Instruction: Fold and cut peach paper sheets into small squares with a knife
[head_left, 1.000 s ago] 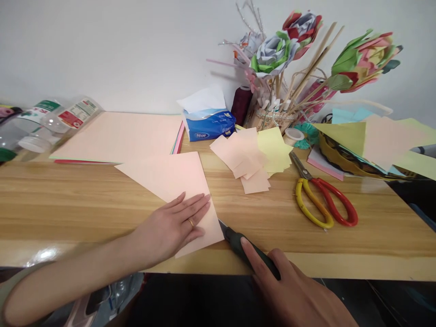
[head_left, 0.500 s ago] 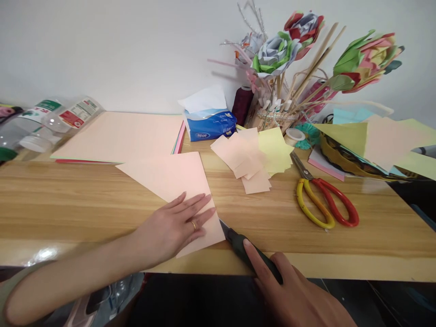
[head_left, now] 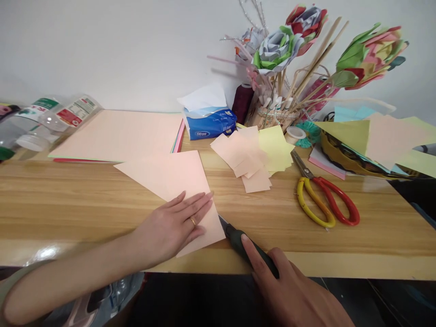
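Observation:
A folded sheet of pale pink paper [head_left: 177, 170] lies on the table, its right edge slanting toward the front. My left hand [head_left: 179, 222], with a ring on one finger, presses flat on it, fingers stretched out near that edge. My right hand [head_left: 289, 281] grips the dark handle of a utility knife [head_left: 250, 247], index finger along the top. The knife's blade touches or sits just inside the paper's right edge, near its lower corner; part of the blade is hidden by the paper.
Red-and-yellow scissors [head_left: 325, 200] lie to the right. Behind the paper are small pink and yellow paper squares [head_left: 252, 159], a blue tissue pack [head_left: 207, 122] and a stack of large sheets [head_left: 119, 136]. Paper flowers [head_left: 277, 50] stand at the back; a paper-filled basket [head_left: 340, 154] sits at right.
The knife and my right hand have shifted slightly up and left along the paper's edge. My left fingers have drawn closer together. The whole view has moved a little.

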A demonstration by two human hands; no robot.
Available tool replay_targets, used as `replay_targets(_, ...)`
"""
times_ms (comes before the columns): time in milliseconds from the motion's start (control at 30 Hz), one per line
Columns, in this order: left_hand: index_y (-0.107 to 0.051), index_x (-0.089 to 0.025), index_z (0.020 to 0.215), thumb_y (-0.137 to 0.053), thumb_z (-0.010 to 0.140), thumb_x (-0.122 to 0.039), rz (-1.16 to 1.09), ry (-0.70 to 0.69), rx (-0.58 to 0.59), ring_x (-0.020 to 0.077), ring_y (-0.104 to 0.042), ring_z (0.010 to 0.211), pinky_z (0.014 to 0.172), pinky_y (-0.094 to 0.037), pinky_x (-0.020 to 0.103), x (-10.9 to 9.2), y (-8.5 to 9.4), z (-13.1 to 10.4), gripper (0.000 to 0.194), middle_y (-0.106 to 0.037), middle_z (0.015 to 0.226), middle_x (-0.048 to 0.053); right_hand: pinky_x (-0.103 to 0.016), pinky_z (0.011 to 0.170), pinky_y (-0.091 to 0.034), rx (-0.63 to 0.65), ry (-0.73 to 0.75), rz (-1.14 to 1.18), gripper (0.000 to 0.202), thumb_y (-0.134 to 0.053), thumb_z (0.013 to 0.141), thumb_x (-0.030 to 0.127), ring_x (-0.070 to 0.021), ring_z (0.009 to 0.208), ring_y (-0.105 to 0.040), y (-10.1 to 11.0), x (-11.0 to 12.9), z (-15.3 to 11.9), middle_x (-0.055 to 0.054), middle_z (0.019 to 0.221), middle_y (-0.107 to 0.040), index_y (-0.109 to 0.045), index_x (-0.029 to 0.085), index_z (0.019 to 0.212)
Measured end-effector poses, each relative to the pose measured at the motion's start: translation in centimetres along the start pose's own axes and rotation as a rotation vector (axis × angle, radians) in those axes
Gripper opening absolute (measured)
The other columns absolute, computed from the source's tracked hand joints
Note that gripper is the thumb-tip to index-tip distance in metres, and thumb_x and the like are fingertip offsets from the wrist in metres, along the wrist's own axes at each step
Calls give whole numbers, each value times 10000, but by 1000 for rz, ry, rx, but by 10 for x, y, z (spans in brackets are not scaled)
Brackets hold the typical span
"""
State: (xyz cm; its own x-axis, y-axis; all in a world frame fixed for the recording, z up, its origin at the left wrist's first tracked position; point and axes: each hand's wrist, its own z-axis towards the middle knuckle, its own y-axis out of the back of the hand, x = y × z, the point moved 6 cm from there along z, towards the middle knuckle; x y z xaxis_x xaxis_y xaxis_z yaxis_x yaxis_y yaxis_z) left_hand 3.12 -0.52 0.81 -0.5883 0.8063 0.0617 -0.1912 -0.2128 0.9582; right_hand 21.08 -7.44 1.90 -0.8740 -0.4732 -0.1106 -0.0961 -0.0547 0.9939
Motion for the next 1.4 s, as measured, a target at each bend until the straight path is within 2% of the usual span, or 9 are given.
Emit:
replay_targets(67, -343, -87, 1379, -323, 996, -350, -1, 11, -2, 200, -432, 1278, 1070, -349, 402, 0, 0, 0, 465, -433, 1394, 122, -188, 418, -304, 1, 4, -13, 791, -447, 682, -1, -58, 464, -466, 0, 1, 2, -4, 831, -577, -264, 237, 1413)
replay_targets(267, -315, -82, 1396, -347, 991, -322, -15, 5, -16, 210, -438, 1273, 1060, -365, 421, -1, 1, 0, 472, -463, 1372, 133, -199, 399, -288, -5, 32, -38, 794, -467, 666, 1, -71, 463, -475, -1, 3, 6, -7, 811, -575, -267, 190, 1410)
replay_targets(433, -365, -50, 1358, -363, 985, -314, -1, -18, -14, 229, -454, 1260, 1041, -385, 436, -1, 1, 1, 456, -470, 1362, 151, -188, 413, -300, -9, 7, -27, 788, -488, 684, 21, -67, 478, -472, 1, 3, 10, -7, 825, -565, -269, 221, 1414)
replay_targets(800, -325, -78, 1385, -332, 996, -320, 5, 0, 2, 212, -446, 1266, 1061, -366, 417, 0, 0, 0, 459, -453, 1373, 135, -177, 403, -277, 5, -22, -42, 753, -490, 707, 38, -56, 459, -447, 4, 2, 18, -3, 809, -554, -291, 234, 1406)
replay_targets(967, -263, -98, 1418, -329, 997, -322, -13, 5, -5, 206, -441, 1269, 1055, -376, 415, -1, 0, 1, 482, -449, 1375, 127, -189, 395, -299, -40, 38, -80, 757, -476, 667, 19, -70, 462, -476, 7, 5, 24, -33, 838, -573, -307, 154, 1392)
replay_targets(1100, -308, -86, 1398, -342, 993, -323, -35, 10, -7, 220, -450, 1261, 1043, -391, 428, 0, 3, 1, 471, -453, 1372, 134, -208, 380, -309, -76, 52, -109, 778, -453, 629, 2, -85, 441, -468, 9, 5, 28, -32, 818, -568, -299, 115, 1383)
replay_targets(1200, -428, -108, 1334, -309, 996, -358, -100, 9, 10, 189, -495, 1226, 1030, -417, 372, 8, 7, 5, 437, -504, 1338, 103, -210, 390, -312, -66, 57, -116, 774, -453, 634, -3, -83, 447, -458, 10, 5, 29, -23, 812, -568, -303, 126, 1382)
replay_targets(1300, -574, -139, 1194, -270, 1008, -331, -105, 45, -42, 143, -515, 1205, 1034, -406, 295, 25, 15, 14, 405, -574, 1276, 56, -206, 398, -304, -58, 58, -122, 767, -459, 652, -5, -71, 446, -436, 9, 4, 28, -21, 822, -576, -297, 134, 1388)
replay_targets(1400, -494, -93, 1286, -215, 999, -429, 0, 138, -3, 220, -367, 1320, 1074, -340, 404, 45, 9, 23, 523, -463, 1376, 111, -201, 393, -293, -51, 64, -98, 775, -457, 658, -5, -67, 446, -442, 6, 4, 26, -25, 829, -581, -279, 141, 1398)
